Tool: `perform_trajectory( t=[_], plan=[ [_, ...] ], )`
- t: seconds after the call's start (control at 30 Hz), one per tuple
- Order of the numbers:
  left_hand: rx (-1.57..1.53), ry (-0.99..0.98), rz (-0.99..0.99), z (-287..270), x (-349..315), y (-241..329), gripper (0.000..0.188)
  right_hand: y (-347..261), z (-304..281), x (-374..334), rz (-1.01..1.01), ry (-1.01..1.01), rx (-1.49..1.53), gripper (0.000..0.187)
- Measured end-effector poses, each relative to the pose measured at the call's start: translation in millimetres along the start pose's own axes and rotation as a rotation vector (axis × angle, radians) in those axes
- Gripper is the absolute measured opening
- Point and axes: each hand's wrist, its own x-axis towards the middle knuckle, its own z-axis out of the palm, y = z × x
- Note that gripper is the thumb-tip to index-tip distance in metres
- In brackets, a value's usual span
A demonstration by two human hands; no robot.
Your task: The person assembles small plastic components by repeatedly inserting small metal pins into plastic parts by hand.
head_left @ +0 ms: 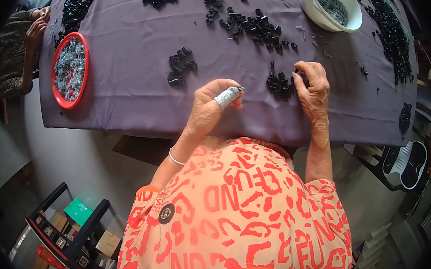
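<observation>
My left hand (210, 101) is closed in a pinch near the front of the cloth-covered table. Its thumb has a silvery-white wrap (227, 97), and a small dark piece (241, 89) pokes out at the fingertips; its kind is too small to tell. On the right, my right hand (314, 91) bends over the edge of a small heap of black plastic parts (279, 84). Black shows between its thumb and forefinger, which close around a small black plastic part. A second little cluster of black parts (179, 67) lies beyond my left hand.
A red oval tray (83, 81) of small clear-grey pieces lies at left, a white bowl (354, 23) of grey pieces at far right. Black parts (259, 27) are scattered beyond my hands, with larger heaps at the edges. Another person's hands (38, 25) are at the left edge.
</observation>
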Motion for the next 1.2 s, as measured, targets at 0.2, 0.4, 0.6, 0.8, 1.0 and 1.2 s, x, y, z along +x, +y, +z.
perform_trajectory(
  t=[0.2,0.4,0.6,0.8,1.0,1.2],
  plan=[
    [-0.012,-0.005,-0.007,-0.5,0.7,0.4,0.012,-20.4,-1.5,2.2,-0.053,-0.066,-0.196,0.018],
    [-0.030,-0.032,-0.007,-0.6,2.3,-0.7,0.016,-26.3,3.9,7.6,-0.119,-0.154,-0.332,0.017],
    [-0.025,-0.043,-0.004,-3.5,0.5,-1.2,0.017,-33.0,2.4,6.1,-0.065,-0.058,0.077,0.022],
    [-0.011,-0.063,0.011,-4.0,1.6,-2.0,0.018,-42.5,-0.7,-6.4,0.227,-0.083,0.684,0.019],
    [-0.033,-0.057,0.021,-2.2,3.4,-0.1,0.019,-42.8,4.0,-14.9,0.457,-0.159,1.042,0.017],
    [-0.002,-0.055,0.026,-2.5,3.2,-0.9,0.019,-52.3,12.6,-17.3,0.478,-0.159,1.108,0.015]
  ],
)
